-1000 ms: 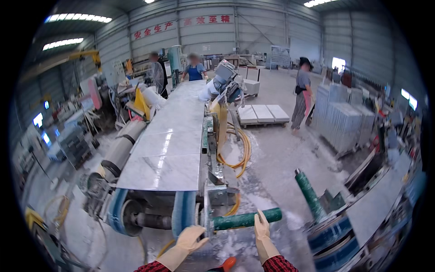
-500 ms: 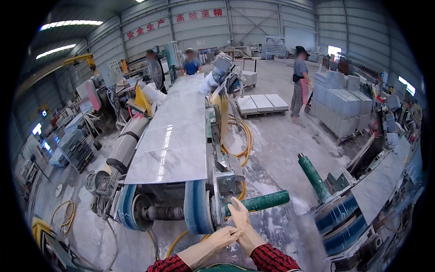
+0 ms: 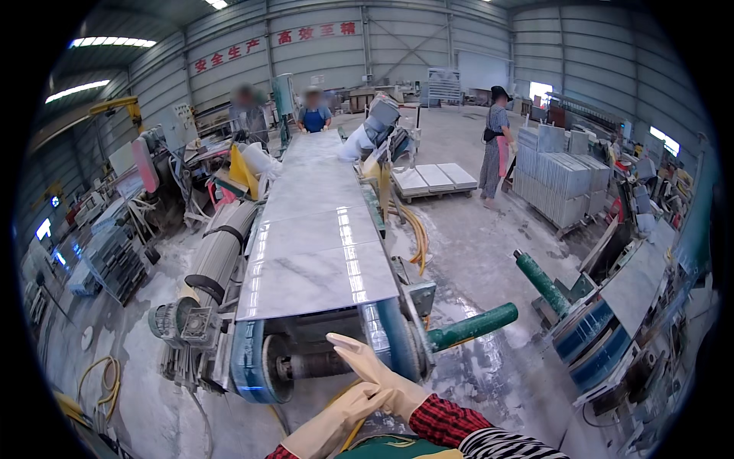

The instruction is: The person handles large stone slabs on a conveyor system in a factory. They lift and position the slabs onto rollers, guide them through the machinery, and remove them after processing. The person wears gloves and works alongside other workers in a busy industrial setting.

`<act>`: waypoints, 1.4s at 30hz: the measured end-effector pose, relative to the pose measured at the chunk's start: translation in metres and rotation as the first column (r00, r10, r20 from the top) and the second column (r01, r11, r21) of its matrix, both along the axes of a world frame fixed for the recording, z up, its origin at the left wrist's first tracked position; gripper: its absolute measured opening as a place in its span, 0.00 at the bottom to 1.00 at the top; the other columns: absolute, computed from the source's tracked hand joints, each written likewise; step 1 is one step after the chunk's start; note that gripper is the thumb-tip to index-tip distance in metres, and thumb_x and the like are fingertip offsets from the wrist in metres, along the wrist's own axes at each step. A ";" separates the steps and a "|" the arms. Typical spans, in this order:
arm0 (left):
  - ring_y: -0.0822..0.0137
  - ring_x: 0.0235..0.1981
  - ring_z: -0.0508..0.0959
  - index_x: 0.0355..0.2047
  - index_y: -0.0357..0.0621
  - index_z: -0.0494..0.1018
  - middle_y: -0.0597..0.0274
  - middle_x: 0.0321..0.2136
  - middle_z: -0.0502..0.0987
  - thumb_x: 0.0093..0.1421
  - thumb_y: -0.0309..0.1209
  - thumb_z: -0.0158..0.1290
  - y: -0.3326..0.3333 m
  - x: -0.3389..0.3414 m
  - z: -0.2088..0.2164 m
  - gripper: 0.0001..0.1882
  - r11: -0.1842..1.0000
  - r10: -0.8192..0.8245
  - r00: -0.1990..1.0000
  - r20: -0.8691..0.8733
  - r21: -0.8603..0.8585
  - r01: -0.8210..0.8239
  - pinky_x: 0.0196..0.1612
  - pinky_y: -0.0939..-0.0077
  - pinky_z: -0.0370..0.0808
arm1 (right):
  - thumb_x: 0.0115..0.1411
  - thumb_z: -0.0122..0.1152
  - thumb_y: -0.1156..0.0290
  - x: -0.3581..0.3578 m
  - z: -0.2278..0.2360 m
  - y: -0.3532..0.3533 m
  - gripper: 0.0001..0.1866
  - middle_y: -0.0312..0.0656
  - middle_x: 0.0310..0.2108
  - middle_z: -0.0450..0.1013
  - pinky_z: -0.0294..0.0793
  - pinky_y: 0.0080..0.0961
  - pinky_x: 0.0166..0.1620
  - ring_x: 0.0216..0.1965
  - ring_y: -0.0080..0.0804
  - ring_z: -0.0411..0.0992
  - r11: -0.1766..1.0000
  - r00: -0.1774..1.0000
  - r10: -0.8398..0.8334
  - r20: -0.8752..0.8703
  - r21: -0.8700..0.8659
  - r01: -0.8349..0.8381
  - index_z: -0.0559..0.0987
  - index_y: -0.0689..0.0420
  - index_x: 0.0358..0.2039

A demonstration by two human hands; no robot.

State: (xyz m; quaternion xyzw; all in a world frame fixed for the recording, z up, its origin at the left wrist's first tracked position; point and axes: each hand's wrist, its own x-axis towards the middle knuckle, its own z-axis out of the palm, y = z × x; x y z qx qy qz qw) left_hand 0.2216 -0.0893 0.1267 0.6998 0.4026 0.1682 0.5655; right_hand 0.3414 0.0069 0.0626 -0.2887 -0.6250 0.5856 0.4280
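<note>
The 2 hands meet in front of the conveyor's near edge. The right hand, in a cream glove, has its fingers extended together, pointing up and left, and holds nothing. The left hand, also gloved, has its fingers against the right wrist; I cannot tell whether they pinch the glove. 1 second ago the hands were well apart; 0.5 seconds ago they already touched, but in front of the green roller, which juts from the conveyor's near right corner. Now they are left of it, between the 2 blue belts in this view. More of a striped sleeve shows. The nearest marble slab lies, as before, across both belts at the near edge. A motor sits beside the near left corner; a co-worker stands at the far edge.
</note>
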 end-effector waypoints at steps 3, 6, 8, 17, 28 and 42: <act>0.66 0.35 0.79 0.35 0.36 0.82 0.57 0.31 0.84 0.78 0.49 0.51 -0.001 -0.046 0.003 0.26 0.999 0.001 1.000 -0.028 -0.049 -0.003 0.45 0.69 0.74 | 0.74 0.59 0.66 -0.020 0.030 -0.028 0.38 0.56 0.84 0.49 0.58 0.42 0.80 0.82 0.55 0.53 0.774 0.999 0.045 0.006 0.632 -0.039 0.60 0.52 0.81; 0.67 0.39 0.80 0.39 0.36 0.84 0.59 0.34 0.86 0.78 0.49 0.51 0.007 -0.071 -0.006 0.26 0.999 -0.035 0.999 -0.028 -0.013 0.034 0.48 0.70 0.75 | 0.68 0.65 0.65 -0.028 0.038 -0.034 0.47 0.58 0.83 0.49 0.52 0.49 0.81 0.83 0.60 0.48 0.739 0.979 -0.006 0.205 0.660 -0.134 0.55 0.55 0.83; 0.69 0.39 0.78 0.40 0.36 0.83 0.61 0.34 0.85 0.78 0.50 0.52 0.001 -0.100 -0.018 0.26 0.990 0.105 0.992 0.068 -0.099 -0.098 0.48 0.68 0.73 | 0.65 0.64 0.68 -0.045 0.051 -0.040 0.49 0.60 0.82 0.51 0.51 0.50 0.81 0.82 0.62 0.50 0.766 0.919 -0.037 0.392 0.602 -0.225 0.53 0.57 0.83; 0.55 0.55 0.87 0.54 0.41 0.85 0.48 0.49 0.89 0.74 0.47 0.54 0.063 -0.190 -0.082 0.23 0.856 0.493 0.870 -0.023 0.193 -0.480 0.58 0.66 0.79 | 0.70 0.61 0.65 0.007 -0.033 0.072 0.09 0.49 0.36 0.76 0.69 0.51 0.48 0.41 0.57 0.71 0.527 0.493 -0.799 0.345 0.796 0.297 0.85 0.53 0.44; 0.34 0.69 0.71 0.70 0.40 0.72 0.35 0.67 0.74 0.64 0.46 0.66 0.182 -0.315 -0.112 0.39 0.545 0.705 0.615 -0.352 0.825 -0.152 0.71 0.41 0.67 | 0.68 0.58 0.63 0.059 -0.072 0.147 0.23 0.53 0.66 0.74 0.59 0.53 0.76 0.70 0.55 0.67 0.492 0.264 -0.863 0.430 0.834 0.251 0.76 0.58 0.61; 0.33 0.76 0.60 0.75 0.43 0.66 0.38 0.76 0.63 0.68 0.40 0.59 0.237 -0.306 -0.145 0.36 0.573 0.665 0.613 -0.426 0.818 -0.053 0.79 0.37 0.52 | 0.63 0.57 0.73 0.059 -0.001 0.133 0.13 0.49 0.47 0.71 0.68 0.47 0.57 0.52 0.53 0.69 0.674 0.363 -0.730 0.579 0.696 0.246 0.73 0.57 0.48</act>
